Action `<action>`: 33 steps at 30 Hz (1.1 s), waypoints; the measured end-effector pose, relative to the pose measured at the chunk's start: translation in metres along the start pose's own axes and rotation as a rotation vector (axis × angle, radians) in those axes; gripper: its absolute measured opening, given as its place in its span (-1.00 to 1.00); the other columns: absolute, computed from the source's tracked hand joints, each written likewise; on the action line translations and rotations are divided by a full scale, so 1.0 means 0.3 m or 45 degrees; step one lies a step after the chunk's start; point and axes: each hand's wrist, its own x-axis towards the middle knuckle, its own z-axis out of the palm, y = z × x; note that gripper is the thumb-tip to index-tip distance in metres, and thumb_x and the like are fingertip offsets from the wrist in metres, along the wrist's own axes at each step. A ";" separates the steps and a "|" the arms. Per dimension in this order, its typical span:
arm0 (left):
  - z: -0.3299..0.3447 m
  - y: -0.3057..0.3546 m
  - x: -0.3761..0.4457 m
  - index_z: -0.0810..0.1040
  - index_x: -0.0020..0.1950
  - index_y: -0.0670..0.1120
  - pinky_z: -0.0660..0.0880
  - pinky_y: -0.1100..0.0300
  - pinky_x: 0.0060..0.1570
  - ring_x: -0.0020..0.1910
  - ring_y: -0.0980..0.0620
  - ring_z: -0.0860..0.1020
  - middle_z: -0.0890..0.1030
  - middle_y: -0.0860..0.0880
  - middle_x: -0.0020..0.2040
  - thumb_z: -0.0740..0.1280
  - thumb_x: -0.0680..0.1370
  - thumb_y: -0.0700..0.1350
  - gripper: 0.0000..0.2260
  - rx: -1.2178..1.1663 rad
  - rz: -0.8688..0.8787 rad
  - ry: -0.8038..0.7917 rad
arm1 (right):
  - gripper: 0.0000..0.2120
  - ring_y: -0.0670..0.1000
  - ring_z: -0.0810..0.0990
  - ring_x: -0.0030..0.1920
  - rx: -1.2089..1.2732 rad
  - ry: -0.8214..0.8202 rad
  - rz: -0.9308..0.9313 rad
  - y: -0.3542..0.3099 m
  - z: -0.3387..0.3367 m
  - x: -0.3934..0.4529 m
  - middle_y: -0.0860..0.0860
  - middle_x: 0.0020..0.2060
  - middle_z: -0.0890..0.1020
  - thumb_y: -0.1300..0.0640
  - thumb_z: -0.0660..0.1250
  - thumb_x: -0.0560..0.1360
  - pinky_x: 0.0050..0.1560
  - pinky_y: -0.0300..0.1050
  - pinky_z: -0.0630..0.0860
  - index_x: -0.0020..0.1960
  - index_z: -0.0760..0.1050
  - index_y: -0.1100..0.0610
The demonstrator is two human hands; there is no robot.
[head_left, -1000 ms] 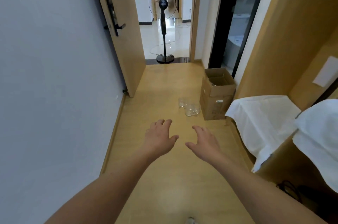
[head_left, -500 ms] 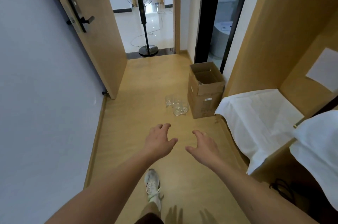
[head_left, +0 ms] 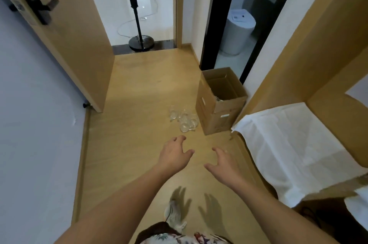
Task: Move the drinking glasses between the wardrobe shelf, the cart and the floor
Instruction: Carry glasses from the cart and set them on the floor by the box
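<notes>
The fingers of the left hand [head_left: 175, 156] are spread and loosely bent, thumb out toward three o'clock, holding and touching nothing. The right hand [head_left: 224, 165] mirrors it: fingers fanned and slightly curled, thumb pointing toward nine o'clock, also empty. Both hands hang in the air above the wooden floor [head_left: 139, 104], palms down, a gap between them, their shadows falling on the boards toward six o'clock. At twelve o'clock from the hands, apart from the fingertips, a small cluster of clear drinking glasses [head_left: 184, 119] stands on the floor; how many there are cannot be told. Just beside the glasses at three o'clock sits an open cardboard box [head_left: 217, 116], with something glassy showing inside it. Further toward three o'clock a white cloth [head_left: 288, 144] drapes over a wooden shelf of the wardrobe [head_left: 318, 44]. At eleven o'clock an open door [head_left: 69, 34] leans inward, and at twelve o'clock a black standing fan [head_left: 139, 40] stands at the doorway. At six o'clock a white shoe [head_left: 174, 217] shows below the forearms.
</notes>
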 end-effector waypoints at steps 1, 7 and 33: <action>-0.013 -0.015 0.032 0.36 0.51 -0.01 0.37 0.04 0.34 0.42 -0.12 0.40 0.44 -0.07 0.45 0.33 0.59 0.15 -0.47 -0.006 0.008 -0.003 | -0.32 0.13 0.36 0.45 0.012 -0.004 0.015 -0.023 0.003 0.027 0.06 0.44 0.42 -0.16 0.40 0.51 0.42 0.06 0.36 0.54 0.28 0.02; -0.076 -0.080 0.256 0.38 0.49 -0.01 0.37 0.04 0.30 0.37 -0.13 0.45 0.46 -0.07 0.42 0.32 0.59 0.15 -0.48 -0.011 -0.029 -0.041 | -0.31 0.14 0.40 0.42 0.020 -0.054 0.092 -0.122 0.007 0.224 0.07 0.41 0.45 -0.18 0.40 0.50 0.40 0.06 0.38 0.54 0.28 0.00; 0.189 -0.032 1.128 0.45 0.44 -0.02 0.38 0.11 0.27 0.33 -0.11 0.49 0.52 -0.10 0.37 0.36 0.56 0.15 -0.50 -0.187 -0.646 -0.210 | -0.43 0.09 0.57 0.18 0.083 -0.501 0.141 0.003 -0.058 1.351 0.07 0.27 0.59 -0.11 0.42 0.51 0.05 -0.07 0.46 0.45 0.41 0.07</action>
